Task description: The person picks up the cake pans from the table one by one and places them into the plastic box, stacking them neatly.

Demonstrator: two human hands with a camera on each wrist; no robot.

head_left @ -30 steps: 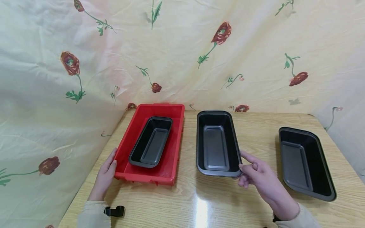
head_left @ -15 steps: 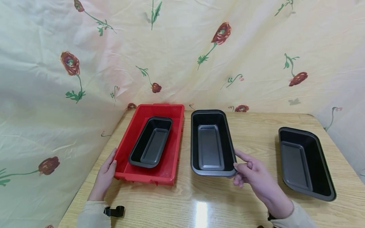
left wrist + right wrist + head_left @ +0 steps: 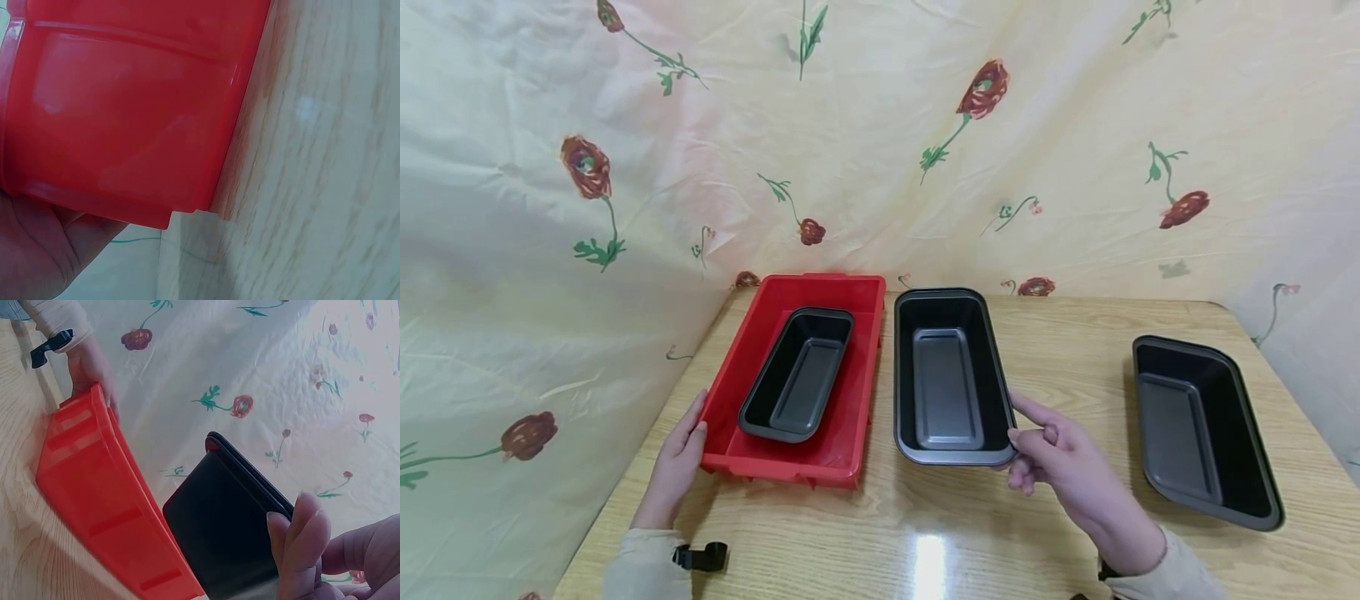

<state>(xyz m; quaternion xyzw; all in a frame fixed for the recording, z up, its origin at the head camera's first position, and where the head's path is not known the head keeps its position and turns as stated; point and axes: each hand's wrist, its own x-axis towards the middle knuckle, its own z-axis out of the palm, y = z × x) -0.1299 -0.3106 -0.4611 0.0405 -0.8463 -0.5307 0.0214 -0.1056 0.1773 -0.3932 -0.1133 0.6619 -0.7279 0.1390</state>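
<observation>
My right hand [image 3: 1063, 471] pinches the near right corner of a black loaf pan [image 3: 951, 379], thumb at the rim and fingers below. The pan is held above the table, right of a red plastic tray [image 3: 831, 454]. From the right wrist view, the pan's dark side [image 3: 228, 519] and a doubled rim line show beside the tray. A smaller black loaf pan [image 3: 808, 379] lies slightly turned inside the tray. At the tray's near left corner, my left hand [image 3: 676, 454] grips its edge; the left wrist view shows part of that hand against the red wall [image 3: 125, 125].
Another black loaf pan [image 3: 1183, 442] stands at the table's right side. Flowered cloth [image 3: 880, 142] hangs behind and to the left of the wooden table [image 3: 820, 542]. Bare wood lies between the held pan and the right-hand one.
The right hand has carried its loaf pan leftward, closer to the red tray, slowing in the last half second. The left hand, the tray and the other pans have stayed in place.
</observation>
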